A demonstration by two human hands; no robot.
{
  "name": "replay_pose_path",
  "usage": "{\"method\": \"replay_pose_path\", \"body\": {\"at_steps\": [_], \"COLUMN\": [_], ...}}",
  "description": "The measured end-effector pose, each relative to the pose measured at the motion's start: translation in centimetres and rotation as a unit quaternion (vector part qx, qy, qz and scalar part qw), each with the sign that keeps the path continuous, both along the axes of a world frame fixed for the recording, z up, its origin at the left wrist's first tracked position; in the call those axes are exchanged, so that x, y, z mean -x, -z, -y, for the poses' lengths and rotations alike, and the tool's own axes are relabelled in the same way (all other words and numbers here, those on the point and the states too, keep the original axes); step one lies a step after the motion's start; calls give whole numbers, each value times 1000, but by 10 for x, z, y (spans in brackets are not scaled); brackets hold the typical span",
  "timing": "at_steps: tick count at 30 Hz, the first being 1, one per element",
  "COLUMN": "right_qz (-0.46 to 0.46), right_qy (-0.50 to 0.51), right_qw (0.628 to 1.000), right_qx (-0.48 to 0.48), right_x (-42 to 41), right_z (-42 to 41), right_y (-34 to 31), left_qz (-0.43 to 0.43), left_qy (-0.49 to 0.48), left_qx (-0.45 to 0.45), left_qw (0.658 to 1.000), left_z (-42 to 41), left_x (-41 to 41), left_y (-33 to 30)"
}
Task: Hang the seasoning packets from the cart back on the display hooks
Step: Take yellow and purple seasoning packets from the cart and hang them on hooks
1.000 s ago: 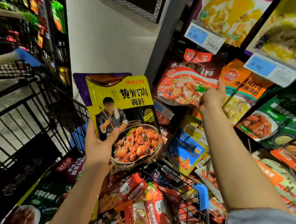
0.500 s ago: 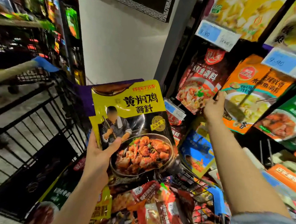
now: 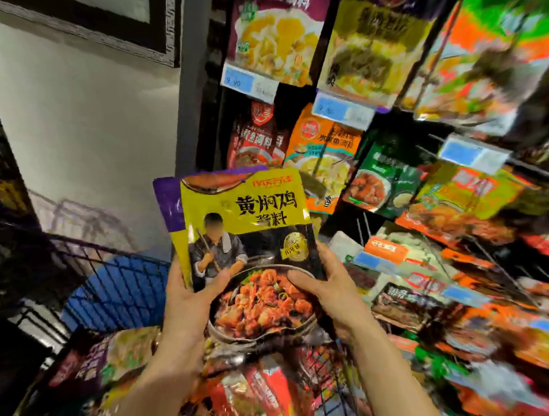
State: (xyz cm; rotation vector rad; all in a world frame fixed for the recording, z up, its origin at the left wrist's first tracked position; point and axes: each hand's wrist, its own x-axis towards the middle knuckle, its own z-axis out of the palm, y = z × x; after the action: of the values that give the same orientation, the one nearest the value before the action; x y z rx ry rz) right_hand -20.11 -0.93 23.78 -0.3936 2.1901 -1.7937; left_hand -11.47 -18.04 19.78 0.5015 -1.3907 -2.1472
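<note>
A yellow and black seasoning packet [image 3: 249, 225] with a braised chicken picture stands upright in front of me, and a purple packet [image 3: 165, 200] lies behind it. My left hand [image 3: 189, 294] grips the packets at the lower left, thumb across the front. My right hand [image 3: 322, 289] holds the lower right edge, thumb on the picture. Below my arms the black wire cart [image 3: 330, 406] holds several more packets [image 3: 247, 397]. The display [image 3: 322, 159] with hanging packets rises to the right.
A white wall [image 3: 86, 136] with a dark framed picture [image 3: 85, 9] lies to the left. Blue price tags [image 3: 249, 84] hang under the top row of packets. The right side of the display is blurred. A blue cart flap [image 3: 114, 291] sits behind the packets.
My right hand left the hanging red packet on the display and came down onto the yellow packet's right edge. The view swung up and right, closer to the display.
</note>
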Motion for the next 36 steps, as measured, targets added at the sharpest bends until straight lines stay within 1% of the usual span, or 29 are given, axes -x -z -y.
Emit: {"method": "replay_pose_path", "body": {"at_steps": [3,5,8,11,16,19,24,27,29,36], "right_qz": [2,3,-12,-36,-80,-97,-82,-58,-45,30], "right_qy": [95,149,193,209,243,244,257,238,243,319], "right_qw": [994,986,975,967,948,943,933,944,946,928], "right_qx": [52,78,111,144,189,207,239,222,208,189], "right_x": [-14,-21,-26,-24,-11,-3,12,25,32,53], "right_z": [-39,-64,-89,-101,-117,-132,-164,-194,-213,-296], "right_y": [-3,-5,-14,-31,-52,-57,-56,-44,-34,8], "left_qz": [-17,-33,-57,-77,-101,-113,-130,-120,-104,-31], "left_qy": [62,87,112,101,82,80,79,81,82,118], "left_qx": [4,-9,-18,-19,4,7,9,26,35,0], "left_qw": [998,996,992,992,991,990,988,989,991,993], "left_z": [-25,-41,-56,-59,-58,-60,-76,-93,-110,-197], "left_x": [8,8,12,24,39,46,51,61,71,110], "left_y": [-10,-18,-31,-44,-66,-69,-70,-65,-61,-24]}}
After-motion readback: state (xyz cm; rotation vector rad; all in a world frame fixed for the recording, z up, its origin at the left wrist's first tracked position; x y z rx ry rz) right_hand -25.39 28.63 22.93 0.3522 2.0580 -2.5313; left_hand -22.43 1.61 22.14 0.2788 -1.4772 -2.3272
